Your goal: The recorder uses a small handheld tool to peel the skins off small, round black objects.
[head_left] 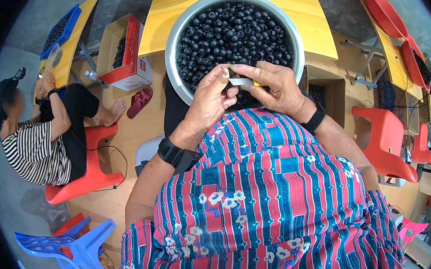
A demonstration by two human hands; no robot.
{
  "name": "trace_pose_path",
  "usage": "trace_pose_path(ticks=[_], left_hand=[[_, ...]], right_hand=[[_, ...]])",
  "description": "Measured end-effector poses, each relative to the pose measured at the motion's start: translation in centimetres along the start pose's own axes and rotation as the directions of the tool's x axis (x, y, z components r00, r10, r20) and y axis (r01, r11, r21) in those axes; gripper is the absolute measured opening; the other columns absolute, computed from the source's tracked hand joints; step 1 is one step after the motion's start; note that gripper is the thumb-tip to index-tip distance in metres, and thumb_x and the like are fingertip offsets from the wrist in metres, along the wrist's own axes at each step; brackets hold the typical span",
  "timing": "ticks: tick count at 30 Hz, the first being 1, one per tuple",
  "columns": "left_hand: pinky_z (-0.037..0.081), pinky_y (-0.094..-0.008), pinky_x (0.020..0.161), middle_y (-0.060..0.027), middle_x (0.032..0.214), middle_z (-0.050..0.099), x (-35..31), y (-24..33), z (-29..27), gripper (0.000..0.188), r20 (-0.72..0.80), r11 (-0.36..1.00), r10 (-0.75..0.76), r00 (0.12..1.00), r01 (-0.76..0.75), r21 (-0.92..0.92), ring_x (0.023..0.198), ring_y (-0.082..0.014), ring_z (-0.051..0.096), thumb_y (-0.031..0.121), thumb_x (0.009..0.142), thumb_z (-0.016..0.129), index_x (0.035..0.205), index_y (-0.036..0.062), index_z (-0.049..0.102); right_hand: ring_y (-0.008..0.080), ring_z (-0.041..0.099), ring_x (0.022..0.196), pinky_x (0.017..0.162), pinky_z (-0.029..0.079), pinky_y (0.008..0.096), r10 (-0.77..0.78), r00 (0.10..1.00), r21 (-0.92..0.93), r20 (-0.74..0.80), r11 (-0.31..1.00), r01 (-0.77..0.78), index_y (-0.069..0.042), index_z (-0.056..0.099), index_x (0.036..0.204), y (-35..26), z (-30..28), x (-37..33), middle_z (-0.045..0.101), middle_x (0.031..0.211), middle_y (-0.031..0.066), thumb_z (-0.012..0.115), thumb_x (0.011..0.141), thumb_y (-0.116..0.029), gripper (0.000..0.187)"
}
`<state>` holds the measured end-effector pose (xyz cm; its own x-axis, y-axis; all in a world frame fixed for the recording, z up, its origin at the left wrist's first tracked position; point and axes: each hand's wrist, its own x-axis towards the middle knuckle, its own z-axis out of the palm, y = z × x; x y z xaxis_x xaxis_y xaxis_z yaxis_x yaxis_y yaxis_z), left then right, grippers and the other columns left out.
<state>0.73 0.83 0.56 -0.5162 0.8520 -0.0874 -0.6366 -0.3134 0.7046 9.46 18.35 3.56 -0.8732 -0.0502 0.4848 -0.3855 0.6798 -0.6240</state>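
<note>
A wide metal bowl [172, 61] in front of me is heaped with small round black pieces [232, 33], many with a hole or pale ring on top; I cannot tell their kind. Over the bowl's near part, my right hand [279, 85] is closed round a small knife [241, 81] with a short silver blade and a yellow handle. The blade points left, toward the thumb of my left hand [212, 95]. My left fingers are pinched together at the blade's tip; whatever they hold is hidden. Both hands almost meet, and a dark band circles each wrist.
The bowl overlaps a yellow table [314, 28]. At left, a person [36, 135] sits on a red stool [94, 158] beside another table bearing a blue tray [62, 31]. A red-and-white carton [125, 55] stands between us. Red stools [384, 140] are at right, a blue chair [82, 248] lower left.
</note>
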Motion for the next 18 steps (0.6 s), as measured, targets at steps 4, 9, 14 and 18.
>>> trace_pose_path(ticks=[4, 9, 14, 18], left_hand=[[0.035, -0.0186, 0.055, 0.0005, 0.09, 0.051, -0.07, 0.04, -0.01, 0.02, -0.029, 0.998, -0.022, 0.999, 0.021, -0.053, 0.07, -0.0058, 0.045, 0.022, 0.103, 0.042, 0.114, 0.008, 0.052], [0.036, -0.019, 0.055, 0.0003, 0.092, 0.053, 0.03, -0.06, -0.19, 0.02, -0.062, 0.993, -0.028, 0.998, 0.02, -0.118, 0.069, -0.0056, 0.045, 0.021, 0.103, 0.042, 0.113, 0.0077, 0.053], [0.036, -0.0189, 0.055, 0.0004, 0.093, 0.054, -0.03, -0.15, -0.02, 0.021, -0.071, 0.997, -0.03, 0.997, 0.025, -0.068, 0.07, -0.0056, 0.045, 0.022, 0.102, 0.045, 0.113, 0.0074, 0.053], [0.036, -0.0189, 0.056, 0.0, 0.093, 0.053, -0.01, -0.15, -0.39, 0.021, -0.016, 0.999, -0.019, 1.0, 0.018, -0.033, 0.072, -0.0056, 0.046, 0.022, 0.101, 0.047, 0.115, 0.0069, 0.052]], right_hand=[[0.0238, 0.058, 0.059, 0.054, 0.048, 0.0345, -0.049, 0.999, -0.108, -0.003, 0.993, 0.049, -0.021, 0.063, 0.123, -0.3, 0.0, 0.02, 0.052, 0.067, 0.0057, 0.071, 0.076, -0.015, 0.048], [0.0237, 0.058, 0.06, 0.054, 0.048, 0.0347, -0.059, 0.998, -0.129, 0.011, 0.99, 0.06, -0.022, 0.064, 0.122, -0.15, 0.0, -0.07, 0.053, 0.068, 0.0056, 0.071, 0.075, -0.014, 0.048], [0.0235, 0.058, 0.061, 0.055, 0.049, 0.0344, -0.034, 0.999, -0.097, -0.012, 0.995, 0.032, -0.021, 0.064, 0.121, -0.11, 0.11, -0.04, 0.054, 0.068, 0.0053, 0.071, 0.074, -0.013, 0.048], [0.0246, 0.061, 0.066, 0.059, 0.05, 0.035, 0.011, 1.0, -0.052, 0.008, 0.999, -0.011, -0.021, 0.065, 0.121, -0.26, 0.04, 0.09, 0.058, 0.072, 0.0064, 0.071, 0.076, -0.014, 0.046]])
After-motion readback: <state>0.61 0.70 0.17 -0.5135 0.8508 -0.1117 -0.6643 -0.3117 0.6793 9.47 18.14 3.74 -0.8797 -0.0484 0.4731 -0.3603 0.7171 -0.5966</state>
